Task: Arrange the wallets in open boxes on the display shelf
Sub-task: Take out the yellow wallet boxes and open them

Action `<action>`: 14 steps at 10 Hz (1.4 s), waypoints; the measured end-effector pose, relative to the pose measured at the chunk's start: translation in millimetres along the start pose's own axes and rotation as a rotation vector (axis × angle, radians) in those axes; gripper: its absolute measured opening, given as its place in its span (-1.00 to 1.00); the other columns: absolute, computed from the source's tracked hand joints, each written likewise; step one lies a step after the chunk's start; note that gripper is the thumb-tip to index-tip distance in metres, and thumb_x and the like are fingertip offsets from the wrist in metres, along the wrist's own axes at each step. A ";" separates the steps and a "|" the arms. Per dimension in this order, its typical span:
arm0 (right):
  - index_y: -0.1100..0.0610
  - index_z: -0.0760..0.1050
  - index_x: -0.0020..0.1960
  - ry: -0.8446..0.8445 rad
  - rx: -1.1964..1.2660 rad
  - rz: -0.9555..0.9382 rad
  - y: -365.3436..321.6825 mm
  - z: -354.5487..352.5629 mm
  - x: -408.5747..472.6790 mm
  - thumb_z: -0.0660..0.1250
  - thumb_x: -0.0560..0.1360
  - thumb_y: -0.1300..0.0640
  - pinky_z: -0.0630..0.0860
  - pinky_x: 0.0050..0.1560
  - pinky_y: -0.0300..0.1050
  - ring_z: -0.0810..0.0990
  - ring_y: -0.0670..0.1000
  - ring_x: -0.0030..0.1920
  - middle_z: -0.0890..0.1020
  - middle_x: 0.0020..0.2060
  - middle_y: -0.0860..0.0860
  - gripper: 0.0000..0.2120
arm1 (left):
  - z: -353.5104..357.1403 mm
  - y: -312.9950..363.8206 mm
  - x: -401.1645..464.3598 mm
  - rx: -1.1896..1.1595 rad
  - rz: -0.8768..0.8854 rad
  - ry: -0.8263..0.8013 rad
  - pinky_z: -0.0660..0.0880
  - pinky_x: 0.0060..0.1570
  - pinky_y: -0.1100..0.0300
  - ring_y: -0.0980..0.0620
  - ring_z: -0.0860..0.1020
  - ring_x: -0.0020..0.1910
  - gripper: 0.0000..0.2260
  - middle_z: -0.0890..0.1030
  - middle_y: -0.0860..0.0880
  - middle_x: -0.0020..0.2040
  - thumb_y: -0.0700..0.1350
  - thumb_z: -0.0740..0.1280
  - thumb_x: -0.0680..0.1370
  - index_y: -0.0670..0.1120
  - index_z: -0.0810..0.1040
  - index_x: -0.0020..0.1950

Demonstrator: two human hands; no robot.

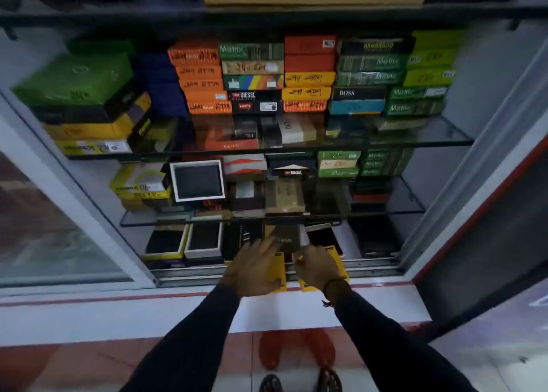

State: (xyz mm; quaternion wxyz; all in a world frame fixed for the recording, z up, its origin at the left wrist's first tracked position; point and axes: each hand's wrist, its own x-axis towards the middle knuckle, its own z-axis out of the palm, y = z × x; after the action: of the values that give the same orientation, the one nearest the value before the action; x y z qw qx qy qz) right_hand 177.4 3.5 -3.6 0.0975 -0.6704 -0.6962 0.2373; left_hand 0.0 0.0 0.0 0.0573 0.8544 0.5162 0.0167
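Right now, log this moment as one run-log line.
left hand: on yellow box | right hand: on second yellow box | place: bottom shelf front | grip: unclear

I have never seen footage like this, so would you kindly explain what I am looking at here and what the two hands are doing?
There is no machine here: a camera worn on a person's head looks forward and down, so you see their own arms in dark sleeves. They stand at a display cabinet with glass shelves. The upper shelves hold stacks of closed wallet boxes. On the bottom shelf, open boxes show dark wallets. The left hand and the right hand are both on a yellow box at the front of the bottom shelf, with a dark wallet showing just beyond the fingers. Blur hides the exact grip.
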 end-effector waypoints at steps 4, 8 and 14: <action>0.17 0.46 -0.06 -0.454 0.547 0.348 8.1 36.5 16.1 0.15 0.58 0.18 0.20 -0.50 -0.23 0.32 0.00 -0.54 0.43 -0.44 0.06 -0.87 | 50.4 4.6 42.9 -0.052 -0.041 -0.202 0.51 0.14 0.00 -0.16 0.52 0.26 -0.01 0.38 -0.09 0.43 0.03 0.58 0.21 -0.07 0.17 0.54; 0.18 0.45 -0.17 -0.321 0.889 0.522 -5.6 43.8 26.0 0.25 0.59 0.04 0.19 -0.59 -0.30 0.30 -0.05 -0.57 0.43 -0.47 0.05 -0.75 | -9.5 -47.2 14.7 -0.365 -0.062 -0.128 0.57 0.10 0.09 0.01 0.42 0.18 -0.33 0.26 0.08 0.26 0.11 0.59 0.20 0.09 0.53 0.29; 0.06 0.46 -0.47 0.061 0.378 0.398 -6.1 50.0 29.4 0.42 0.46 -0.02 0.49 -0.38 -0.24 0.59 -0.03 -0.41 0.62 -0.45 0.00 -0.63 | 21.6 -106.4 -70.5 -0.642 -0.853 0.351 0.55 -0.09 0.11 -0.22 0.65 0.09 -0.66 0.67 -0.22 0.12 -0.39 0.36 0.47 -0.22 0.55 0.23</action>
State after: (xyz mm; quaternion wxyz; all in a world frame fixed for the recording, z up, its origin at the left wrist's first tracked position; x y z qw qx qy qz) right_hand 146.9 22.4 -49.6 0.1935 -0.7707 -0.4910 0.3571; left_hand -124.7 -15.0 -31.5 0.2295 0.4940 0.7869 0.2900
